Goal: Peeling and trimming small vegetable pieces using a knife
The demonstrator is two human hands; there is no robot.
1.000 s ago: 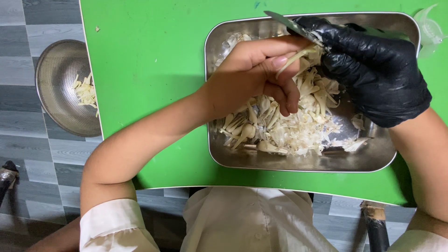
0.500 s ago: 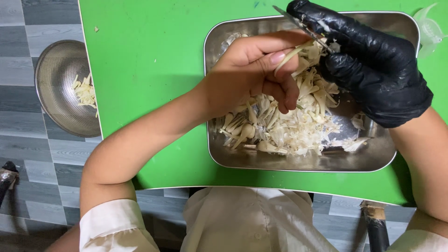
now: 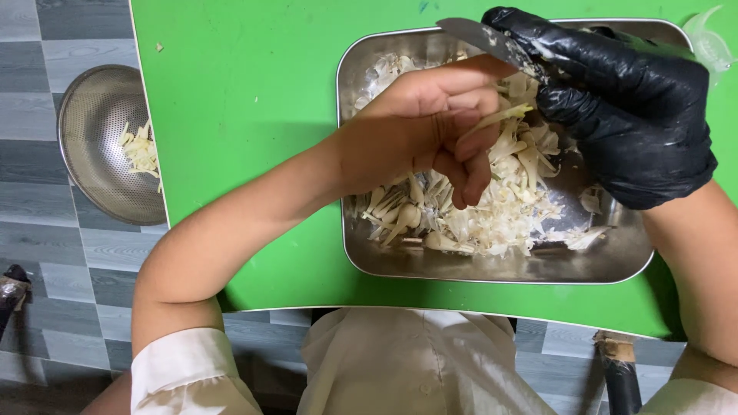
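Note:
A rectangular steel tray (image 3: 492, 270) on a green table (image 3: 246, 115) holds a heap of pale peeled pieces and skins (image 3: 492, 215). My bare left hand (image 3: 423, 127) hovers over the tray, its fingers pinching a thin pale strip (image 3: 500, 119). My right hand (image 3: 623, 107), in a black glove, grips a small knife (image 3: 480, 34) whose blade points left, right above the strip. Both hands meet over the tray's far half.
A round metal colander (image 3: 100, 146) with a few pale shreds sits on the grey tiled floor, left of the table. A clear plastic scrap (image 3: 711, 42) lies at the table's far right. A table leg (image 3: 619, 369) shows below the near edge.
The gloved hand with the knife has shifted slightly left and up over the strip. My left hand has stayed put, still pinching the pale piece.

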